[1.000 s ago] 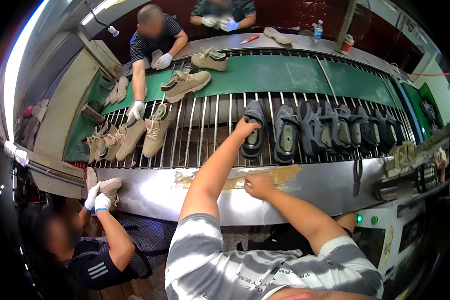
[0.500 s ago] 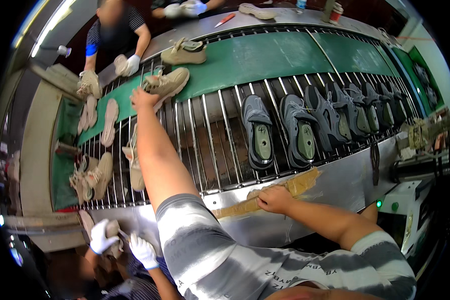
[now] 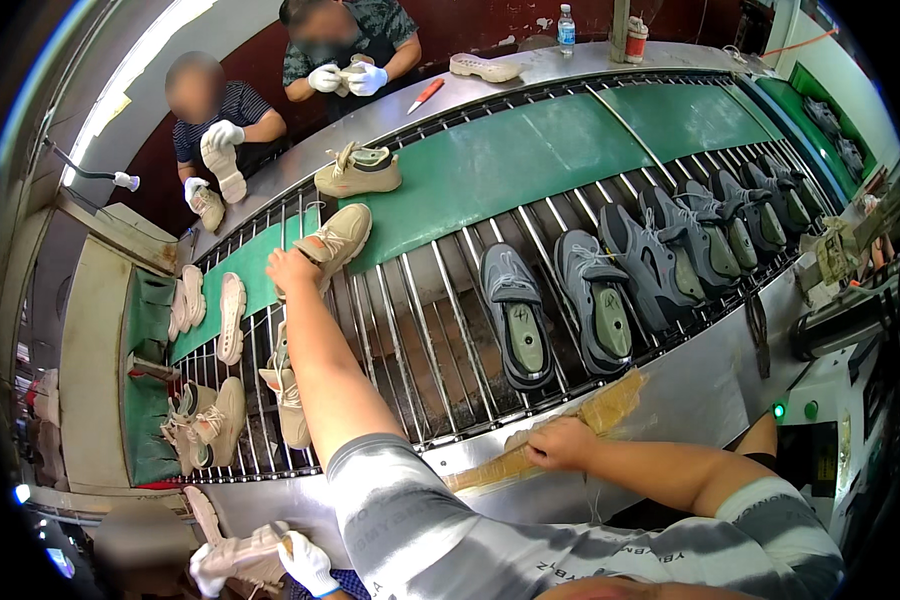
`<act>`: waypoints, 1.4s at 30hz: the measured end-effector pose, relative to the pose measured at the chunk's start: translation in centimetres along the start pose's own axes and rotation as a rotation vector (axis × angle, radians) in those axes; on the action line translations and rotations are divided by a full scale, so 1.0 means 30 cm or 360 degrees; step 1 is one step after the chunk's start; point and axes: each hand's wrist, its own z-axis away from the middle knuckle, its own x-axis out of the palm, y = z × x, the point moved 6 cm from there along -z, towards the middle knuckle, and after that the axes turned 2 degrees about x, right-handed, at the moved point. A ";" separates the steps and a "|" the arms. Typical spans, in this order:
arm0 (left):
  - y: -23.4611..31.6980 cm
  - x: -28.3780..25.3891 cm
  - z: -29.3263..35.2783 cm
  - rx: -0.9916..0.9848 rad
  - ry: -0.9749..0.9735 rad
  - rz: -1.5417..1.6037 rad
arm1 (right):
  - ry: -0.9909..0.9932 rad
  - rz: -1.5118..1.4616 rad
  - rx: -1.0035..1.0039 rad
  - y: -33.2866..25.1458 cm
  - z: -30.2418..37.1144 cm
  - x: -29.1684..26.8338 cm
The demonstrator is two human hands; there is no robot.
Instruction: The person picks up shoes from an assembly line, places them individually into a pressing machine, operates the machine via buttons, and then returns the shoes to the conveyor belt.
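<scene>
My left hand (image 3: 295, 272) reaches across the metal rollers, closed on the heel and collar end of a beige sneaker (image 3: 344, 236). The sneaker's toe points away to the right, over the edge of a green mat (image 3: 510, 160). Another beige sneaker (image 3: 358, 172) stands just beyond it on the mat. Beneath my left forearm, a beige shoe (image 3: 286, 402) lies partly hidden on the rollers. My right hand (image 3: 562, 443) is curled into a fist on the metal ledge (image 3: 670, 420), against a brown taped strip (image 3: 610, 402), with nothing visible in it.
A row of several grey shoes (image 3: 515, 315) stands along the rollers at right. Loose soles (image 3: 231, 318) and beige shoes (image 3: 216, 420) lie at left. Two gloved co-workers handle shoe parts at the far side; another's gloved hands (image 3: 308, 565) hold a sole (image 3: 245, 552) at near left.
The whole view has tilted up, so things sit lower in the picture. My hands keep their places. The far-left co-worker has raised a sole upright; the near co-worker now holds a sole.
</scene>
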 end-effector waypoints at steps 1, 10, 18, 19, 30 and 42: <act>0.025 -0.010 0.035 0.0116 0.0262 -0.0014 | -0.0050 -0.0016 0.0057 0.004 0.005 -0.001; 0.125 -0.014 0.239 0.0362 0.0145 0.0410 | 0.0084 -0.0005 0.0071 -0.004 0.043 -0.003; 0.021 -0.201 0.837 0.0412 -0.0087 0.1544 | -0.0194 -0.0026 0.0215 0.023 0.083 0.058; 0.017 -0.219 0.985 0.0265 -0.0219 0.1944 | -0.0267 -0.0143 0.0335 0.043 0.082 0.020; 0.384 -0.270 2.353 0.0342 -0.1419 0.3528 | 0.0354 -0.2310 0.0743 -0.184 0.585 -0.506; 1.253 -0.558 2.715 0.1955 -0.1648 0.2837 | 0.2019 -0.1120 0.1660 -0.015 1.793 -1.444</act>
